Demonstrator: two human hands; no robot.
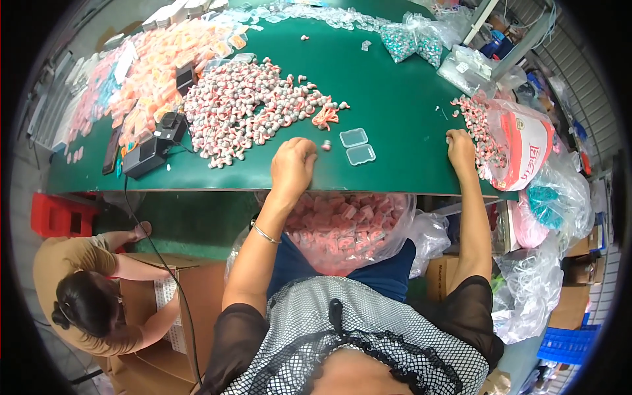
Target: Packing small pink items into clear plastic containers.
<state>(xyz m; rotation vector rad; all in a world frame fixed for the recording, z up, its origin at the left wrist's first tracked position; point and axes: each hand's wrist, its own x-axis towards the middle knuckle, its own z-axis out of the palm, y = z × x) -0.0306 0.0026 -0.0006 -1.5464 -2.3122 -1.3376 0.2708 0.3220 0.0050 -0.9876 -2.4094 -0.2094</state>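
My left hand [294, 166] rests on the green table [395, 99] with its fingers curled in; what they hold, if anything, is hidden. Just right of it lies one small pink-and-grey rounded piece [326, 145]. Beyond that, a small clear plastic case [361, 155] lies open flat, both halves facing up. My right hand [462, 151] is at the left edge of a smaller heap of the pink-and-grey pieces [475, 122]. Its fingertips are pinched together, perhaps around something small and pale. A bundle of orange cord [325, 117] sits beside the large heap of pieces [243, 108].
Orange cases [148, 85] pile up at the far left, near a black box-shaped device [143, 158] with a cable. A red-and-white bag [523, 145] stands at the right edge. Below the table is a bag of pink cases [349, 230]. Another person [85, 296] bends over a carton.
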